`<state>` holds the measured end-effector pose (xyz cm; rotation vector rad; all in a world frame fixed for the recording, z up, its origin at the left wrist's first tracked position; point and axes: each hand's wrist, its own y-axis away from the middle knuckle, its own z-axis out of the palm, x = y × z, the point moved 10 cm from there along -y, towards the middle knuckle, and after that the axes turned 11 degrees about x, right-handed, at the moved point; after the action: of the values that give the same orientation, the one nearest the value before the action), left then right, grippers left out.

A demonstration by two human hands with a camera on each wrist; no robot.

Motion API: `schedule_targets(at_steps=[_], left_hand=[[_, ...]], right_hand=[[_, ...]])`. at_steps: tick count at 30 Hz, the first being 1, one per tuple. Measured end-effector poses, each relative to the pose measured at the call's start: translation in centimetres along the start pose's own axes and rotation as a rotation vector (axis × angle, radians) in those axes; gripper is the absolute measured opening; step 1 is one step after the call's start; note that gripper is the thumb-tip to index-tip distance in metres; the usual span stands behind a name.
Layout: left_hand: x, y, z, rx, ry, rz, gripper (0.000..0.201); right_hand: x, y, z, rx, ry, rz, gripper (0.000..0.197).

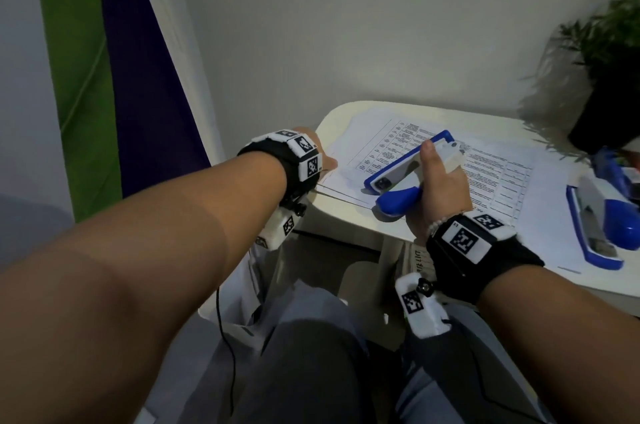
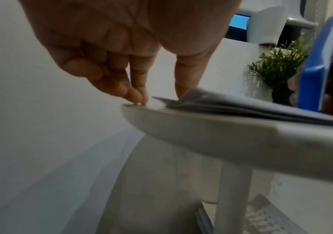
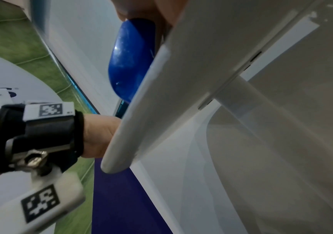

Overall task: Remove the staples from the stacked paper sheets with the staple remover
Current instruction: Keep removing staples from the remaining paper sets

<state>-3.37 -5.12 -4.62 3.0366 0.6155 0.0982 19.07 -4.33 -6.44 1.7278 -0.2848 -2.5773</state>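
1. Table [image 1: 346,219]: white top with a rounded near-left corner, set close to a pale wall.
2. Paper sheets [image 1: 498,181]: printed, lying flat across the tabletop.
3. Potted plant [image 1: 602,94]: dark pot, far right.
4. Stapler [image 1: 599,226]: blue-and-white, lying on a sheet at the right.

Head view looks down and forward onto the desk [image 1: 341,215] — wide, close in. Left wrist view runs along the left hand [image 2: 121,52] at desk-edge level; right wrist sits below the rim, facing up — all three share that edge.
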Motion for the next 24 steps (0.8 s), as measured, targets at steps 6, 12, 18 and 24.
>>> schedule_targets(at_steps=[6, 12, 18, 24], left_hand=[[1.3, -0.1, -1.9, 0.082, 0.288, -0.082, 0.024], [1.1, 3.5, -8.1, 0.472, 0.855, -0.083, 0.020], [-0.9, 10.1, -14.5, 0.760, 1.077, 0.021, 0.035], [1.0, 14.9, -13.8, 0.726, 0.805, 0.165, 0.030]], right_hand=[[0.4, 0.0, 0.1, -0.033, 0.022, 0.024, 0.016], [-1.9, -0.1, -0.6, -0.061, 0.044, 0.059, 0.073], [-13.0, 1.8, 1.0, -0.064, -0.081, -0.225, 0.073], [-19.3, 8.6, 5.5, -0.169, 0.058, -0.649, 0.083]])
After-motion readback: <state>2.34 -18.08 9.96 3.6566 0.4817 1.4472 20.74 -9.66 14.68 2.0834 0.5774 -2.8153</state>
